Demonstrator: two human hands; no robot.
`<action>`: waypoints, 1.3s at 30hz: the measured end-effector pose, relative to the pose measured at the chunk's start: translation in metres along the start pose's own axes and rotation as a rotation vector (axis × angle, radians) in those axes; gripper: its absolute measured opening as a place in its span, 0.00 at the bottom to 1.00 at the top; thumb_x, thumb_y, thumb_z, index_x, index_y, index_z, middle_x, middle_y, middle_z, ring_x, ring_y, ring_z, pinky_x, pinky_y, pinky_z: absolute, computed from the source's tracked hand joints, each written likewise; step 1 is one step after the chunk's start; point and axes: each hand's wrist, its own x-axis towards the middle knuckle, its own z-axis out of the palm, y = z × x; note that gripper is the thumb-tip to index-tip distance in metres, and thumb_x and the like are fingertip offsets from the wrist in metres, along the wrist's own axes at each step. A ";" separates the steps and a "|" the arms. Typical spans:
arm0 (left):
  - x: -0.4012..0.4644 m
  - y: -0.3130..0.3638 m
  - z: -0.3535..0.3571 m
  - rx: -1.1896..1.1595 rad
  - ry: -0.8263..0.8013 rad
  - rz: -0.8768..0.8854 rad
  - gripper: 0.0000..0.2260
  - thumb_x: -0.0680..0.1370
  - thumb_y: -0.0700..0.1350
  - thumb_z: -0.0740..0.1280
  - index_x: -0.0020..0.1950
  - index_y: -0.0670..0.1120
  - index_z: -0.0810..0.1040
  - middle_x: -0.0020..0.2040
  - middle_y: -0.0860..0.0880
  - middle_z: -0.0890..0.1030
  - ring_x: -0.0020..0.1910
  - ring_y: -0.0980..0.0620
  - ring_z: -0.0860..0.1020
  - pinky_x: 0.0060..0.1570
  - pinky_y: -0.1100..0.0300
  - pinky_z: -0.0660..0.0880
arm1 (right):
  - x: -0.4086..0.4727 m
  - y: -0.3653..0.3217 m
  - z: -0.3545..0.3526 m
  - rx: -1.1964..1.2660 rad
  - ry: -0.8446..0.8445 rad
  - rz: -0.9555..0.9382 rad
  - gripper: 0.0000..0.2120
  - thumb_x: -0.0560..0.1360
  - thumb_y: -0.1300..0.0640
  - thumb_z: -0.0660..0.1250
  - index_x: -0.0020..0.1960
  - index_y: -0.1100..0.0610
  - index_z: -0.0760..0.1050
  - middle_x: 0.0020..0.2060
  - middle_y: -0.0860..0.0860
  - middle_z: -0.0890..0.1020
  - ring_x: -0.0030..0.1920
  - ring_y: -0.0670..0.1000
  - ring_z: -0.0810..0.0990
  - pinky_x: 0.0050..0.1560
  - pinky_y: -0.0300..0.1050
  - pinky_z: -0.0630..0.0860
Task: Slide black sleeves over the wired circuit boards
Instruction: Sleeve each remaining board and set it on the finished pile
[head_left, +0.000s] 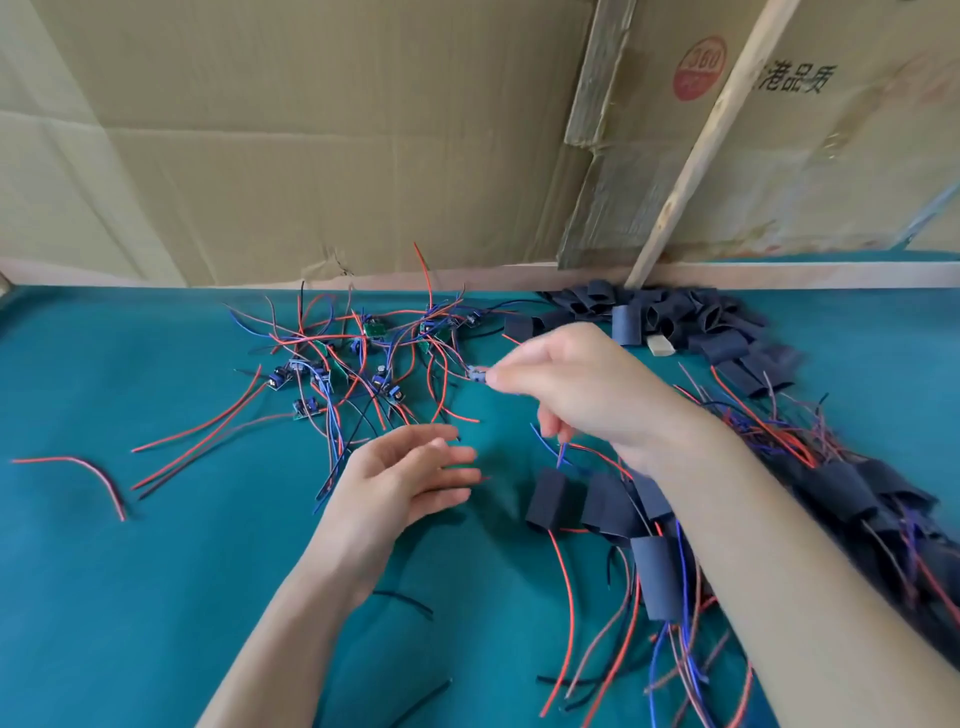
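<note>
My right hand (582, 389) pinches a small wired circuit board (477, 374) at its fingertips, lifted a little above the teal table; red and blue wires trail from it. My left hand (410, 475) hovers lower left of it with fingers relaxed and spread, holding nothing. A tangle of bare circuit boards (358, 364) with red, blue and black wires lies at centre left. A pile of empty black sleeves (670, 317) sits at the back right. Sleeved boards (654, 566) with wires lie under and beside my right forearm.
The teal table cover (130, 597) spans the view. Cardboard sheets (311, 130) and a wooden stick (701, 140) lean against the back edge. A loose red wire (88, 470) lies far left. A small white piece (661, 345) sits by the sleeve pile.
</note>
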 end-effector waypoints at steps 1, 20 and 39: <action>0.000 0.001 0.001 -0.080 -0.021 -0.019 0.11 0.84 0.42 0.63 0.61 0.38 0.79 0.54 0.39 0.86 0.53 0.42 0.85 0.46 0.57 0.83 | -0.015 0.001 0.002 0.070 -0.051 -0.008 0.12 0.77 0.50 0.72 0.49 0.59 0.85 0.26 0.53 0.75 0.25 0.47 0.75 0.28 0.40 0.71; -0.001 0.000 0.001 0.086 -0.093 -0.087 0.14 0.85 0.47 0.61 0.50 0.42 0.84 0.32 0.49 0.71 0.26 0.52 0.67 0.25 0.64 0.64 | 0.112 0.041 -0.018 -0.618 0.034 -0.020 0.14 0.76 0.64 0.66 0.56 0.51 0.85 0.59 0.52 0.83 0.60 0.56 0.79 0.60 0.48 0.76; -0.001 0.003 -0.006 0.180 -0.170 -0.019 0.14 0.85 0.48 0.59 0.57 0.51 0.85 0.36 0.49 0.76 0.26 0.53 0.68 0.24 0.65 0.61 | 0.086 0.039 -0.003 -0.158 0.592 -0.026 0.08 0.72 0.62 0.71 0.39 0.50 0.84 0.34 0.44 0.84 0.43 0.50 0.83 0.41 0.40 0.76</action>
